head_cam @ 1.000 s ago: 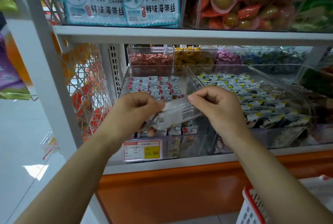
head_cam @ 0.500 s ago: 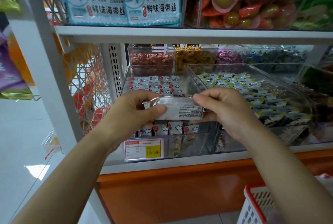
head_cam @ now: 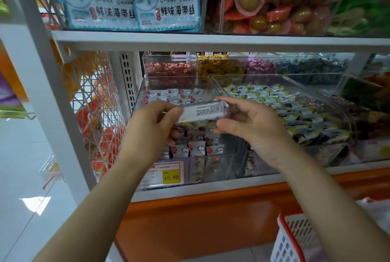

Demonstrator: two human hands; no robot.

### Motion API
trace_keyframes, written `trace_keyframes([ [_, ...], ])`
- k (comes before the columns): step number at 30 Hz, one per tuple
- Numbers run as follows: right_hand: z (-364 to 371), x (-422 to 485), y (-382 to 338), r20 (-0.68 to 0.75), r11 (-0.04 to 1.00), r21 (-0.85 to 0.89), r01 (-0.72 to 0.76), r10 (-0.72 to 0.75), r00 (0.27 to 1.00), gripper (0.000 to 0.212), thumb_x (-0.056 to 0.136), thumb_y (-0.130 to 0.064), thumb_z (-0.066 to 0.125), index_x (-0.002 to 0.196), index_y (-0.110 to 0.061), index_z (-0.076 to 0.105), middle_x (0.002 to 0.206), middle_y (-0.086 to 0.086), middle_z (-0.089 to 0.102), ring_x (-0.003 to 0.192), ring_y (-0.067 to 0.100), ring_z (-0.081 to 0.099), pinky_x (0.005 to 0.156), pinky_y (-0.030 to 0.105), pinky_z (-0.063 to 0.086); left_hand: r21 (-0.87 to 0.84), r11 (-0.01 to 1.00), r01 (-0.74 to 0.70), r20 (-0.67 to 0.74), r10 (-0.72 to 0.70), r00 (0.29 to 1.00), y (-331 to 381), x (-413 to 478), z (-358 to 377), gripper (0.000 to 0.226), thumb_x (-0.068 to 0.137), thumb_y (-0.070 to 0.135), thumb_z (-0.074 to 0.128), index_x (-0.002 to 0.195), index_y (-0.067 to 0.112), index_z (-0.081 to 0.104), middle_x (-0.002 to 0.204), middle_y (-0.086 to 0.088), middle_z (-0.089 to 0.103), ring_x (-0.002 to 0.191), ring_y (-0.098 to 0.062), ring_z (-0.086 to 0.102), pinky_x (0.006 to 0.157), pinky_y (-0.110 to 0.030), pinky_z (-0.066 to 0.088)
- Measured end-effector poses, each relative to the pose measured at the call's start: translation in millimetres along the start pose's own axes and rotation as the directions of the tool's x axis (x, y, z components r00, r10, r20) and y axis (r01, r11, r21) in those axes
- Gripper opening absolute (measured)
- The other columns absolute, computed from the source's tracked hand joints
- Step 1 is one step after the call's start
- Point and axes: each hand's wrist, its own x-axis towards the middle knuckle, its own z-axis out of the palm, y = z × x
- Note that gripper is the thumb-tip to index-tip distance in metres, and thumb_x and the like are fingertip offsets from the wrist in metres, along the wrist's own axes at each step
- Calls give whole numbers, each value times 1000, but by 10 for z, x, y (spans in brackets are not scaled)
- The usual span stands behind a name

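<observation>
While the left hand pinches the snack packet by its left end, I see the right hand spread open at the right end, contact unclear. Long axis runs left-right, level, above the clear bin. Packet print is illegible.

White metal shelf board across the upper part of the frame, on a slanted white upright post at left. White wire mesh side panel at middle left. Orange base panel along the bottom. Pale glossy tiled floor at lower left, with a bright patch of reflected light. Red-and-white plastic basket at lower right.
</observation>
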Motion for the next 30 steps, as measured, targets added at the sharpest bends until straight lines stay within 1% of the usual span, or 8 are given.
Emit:
trace_keyframes([
  [2, 5, -22, -16, -89, 990, -124, 65, -77, 993, 34, 71, -29, 71, 104, -35, 64, 94, -5, 69, 84, 13, 70, 74, 24, 57, 33, 999, -37, 6, 37, 999, 29, -27, 95, 17, 95, 24, 49, 90, 16, 64, 60, -2, 63, 44, -5, 57, 43, -20, 49],
  [5, -83, -44, -34, -264, 990, -108, 86, -112, 958, 16, 85, -10, 63, 100, -16, 65, 97, 1, 67, 79, 10, 68, 64, 19, 56, 37, 997, -75, 59, 73, 996, 64, -48, 231, 17, 95, 29, 49, 105, 23, 61, 73, 8, 64, 50, -2, 58, 41, -15, 45],
  [7, -202, -65, -45, -357, 992, -108, 72, -106, 928, 17, 85, -9, 64, 101, -16, 63, 91, 2, 66, 79, 12, 68, 66, 21, 57, 151, 982, -113, 96, 99, 990, 42, -32, 273, 23, 89, 33, 58, 111, 28, 56, 85, 18, 58, 66, 0, 57, 49, -10, 45],
  [9, -306, -85, -63, -396, 997, -40, 72, -82, 915, 15, 85, -10, 64, 98, -17, 61, 86, 0, 66, 76, 11, 67, 66, 23, 57, 312, 925, -217, 198, 160, 967, 7, 13, 288, 19, 83, 33, 66, 100, 24, 64, 87, 16, 55, 79, -7, 54, 67, -24, 50],
  [13, -429, -110, -101, -343, 997, -36, 66, -74, 936, 13, 84, -11, 64, 96, -18, 63, 81, -6, 67, 77, 12, 67, 69, 25, 57, 519, 766, -379, 446, 136, 885, -60, 69, 381, 15, 80, 38, 68, 86, 25, 70, 98, 3, 61, 99, -23, 52, 91, -41, 41],
  [19, -360, -101, -152, -179, 933, -349, 89, -160, 971, 18, 82, -14, 69, 93, -27, 62, 86, -3, 62, 76, 6, 60, 63, 17, 51, 561, 771, -301, 291, 157, 944, -73, 260, 463, 8, 82, 27, 68, 77, 21, 70, 90, -5, 59, 95, -30, 51, 83, -38, 42],
  [24, -119, -10, -124, 14, 657, -735, 168, -232, 973, 32, 76, -28, 73, 105, -17, 66, 94, -8, 55, 84, 7, 51, 72, 14, 41, 530, 810, -251, 211, 161, 964, -120, 328, 491, 10, 83, 23, 68, 84, 14, 73, 91, -9, 59, 97, -32, 49, 80, -38, 42],
  [30, 103, 46, 32, 190, 264, -937, 230, -171, 967, 39, 76, -47, 70, 107, -22, 64, 100, -2, 67, 101, 22, 55, 91, 27, 19, 513, 823, -243, 186, 170, 968, -145, 350, 467, 14, 86, 15, 62, 94, 14, 73, 101, -11, 60, 104, -32, 47, 87, -38, 40],
])
